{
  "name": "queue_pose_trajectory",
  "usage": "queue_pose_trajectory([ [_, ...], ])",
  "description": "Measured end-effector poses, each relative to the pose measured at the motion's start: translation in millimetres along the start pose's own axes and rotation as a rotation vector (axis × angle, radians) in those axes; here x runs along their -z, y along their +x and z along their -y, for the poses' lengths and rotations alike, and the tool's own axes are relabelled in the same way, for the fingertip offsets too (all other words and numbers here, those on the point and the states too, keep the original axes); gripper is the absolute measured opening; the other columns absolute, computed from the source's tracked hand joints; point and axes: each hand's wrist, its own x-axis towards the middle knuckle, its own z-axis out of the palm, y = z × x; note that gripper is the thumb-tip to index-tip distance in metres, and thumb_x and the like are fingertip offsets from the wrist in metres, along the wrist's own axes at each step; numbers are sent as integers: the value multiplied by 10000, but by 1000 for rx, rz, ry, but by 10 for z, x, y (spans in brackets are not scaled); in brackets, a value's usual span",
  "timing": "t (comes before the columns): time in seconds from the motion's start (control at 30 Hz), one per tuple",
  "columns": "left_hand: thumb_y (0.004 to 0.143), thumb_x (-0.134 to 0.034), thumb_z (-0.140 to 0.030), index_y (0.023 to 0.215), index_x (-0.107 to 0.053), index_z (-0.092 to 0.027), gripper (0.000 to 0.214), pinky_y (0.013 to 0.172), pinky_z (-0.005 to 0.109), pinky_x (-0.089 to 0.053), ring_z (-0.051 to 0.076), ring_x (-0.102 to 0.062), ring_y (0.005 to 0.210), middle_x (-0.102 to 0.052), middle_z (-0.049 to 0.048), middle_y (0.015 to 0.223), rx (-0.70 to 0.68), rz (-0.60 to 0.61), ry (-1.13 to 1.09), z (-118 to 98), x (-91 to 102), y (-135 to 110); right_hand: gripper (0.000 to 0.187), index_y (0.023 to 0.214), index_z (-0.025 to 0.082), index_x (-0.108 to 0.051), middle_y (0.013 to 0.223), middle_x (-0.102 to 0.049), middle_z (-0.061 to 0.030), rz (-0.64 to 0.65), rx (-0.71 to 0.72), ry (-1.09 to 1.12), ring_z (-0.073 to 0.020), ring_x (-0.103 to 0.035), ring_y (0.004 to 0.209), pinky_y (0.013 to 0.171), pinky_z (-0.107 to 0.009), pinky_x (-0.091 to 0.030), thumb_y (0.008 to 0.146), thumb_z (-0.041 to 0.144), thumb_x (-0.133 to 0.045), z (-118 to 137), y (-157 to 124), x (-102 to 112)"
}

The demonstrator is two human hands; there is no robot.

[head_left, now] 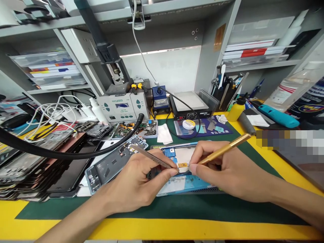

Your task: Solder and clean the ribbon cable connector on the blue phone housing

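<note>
An opened phone (pixel 183 153) with blue internal parts lies in front of me, an orange flex piece (pixel 183 165) showing near its middle. My left hand (pixel 141 177) pinches metal tweezers (pixel 152 157), their tips down at the phone's near edge. In my right hand (pixel 225 168) is a slim gold-handled tool (pixel 224 149), held like a pen; its working end is hidden behind my fingers, close to the flex piece. Both hands meet over the phone. Beneath them a light-blue panel (pixel 181 185) lies along the near side.
A detached phone frame (pixel 108 165) lies to the left, with stacked phones (pixel 71 168) beyond it. A black hose (pixel 76 155) arcs across the left side. Behind stand a rework station (pixel 124 106), a heating plate (pixel 189 103) and a yellow bottle (pixel 236 110). A dark device (pixel 298 162) sits right.
</note>
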Motion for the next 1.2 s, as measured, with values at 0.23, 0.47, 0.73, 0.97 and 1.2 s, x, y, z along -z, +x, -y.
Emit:
queue_pose_trajectory([
  [0.23,987,-624,-158,1039,-716,-209,117,763,253,-525,135,-694,843,-750,-3,943,-23,5,15,0,25,-20,162,745,249,-598,579,-512,56,-17,11,-62,-126,-423,508,462,-258,-294,886,278,-672,16,-26,-11],
  [0.47,987,-625,-158,1027,-725,-192,114,792,261,-531,142,-707,869,-768,7,959,-69,-6,26,6,17,-10,151,761,249,-608,583,-511,55,-4,19,-111,-124,-412,501,452,-261,-288,896,294,-657,21,-38,-11],
  [0.73,990,-611,-136,1090,-692,-228,159,788,260,-522,136,-689,884,-744,-7,986,-42,31,35,35,6,-26,137,797,253,-640,629,-538,55,0,37,-190,-122,-437,542,471,-253,-314,930,281,-653,-16,-54,1],
  [0.97,982,-606,-114,1065,-689,-205,148,756,247,-521,126,-685,839,-738,-1,946,-70,-5,35,16,-8,-22,114,820,259,-649,596,-532,71,-16,125,-245,-111,-440,500,439,-245,-315,928,226,-636,-26,-49,-15],
  [1.2,976,-612,-107,1066,-686,-182,138,740,251,-520,132,-683,834,-733,18,944,-95,-7,46,28,-21,-21,126,806,248,-650,610,-556,72,-14,147,-272,-108,-452,507,452,-241,-339,913,184,-628,2,-49,-8],
])
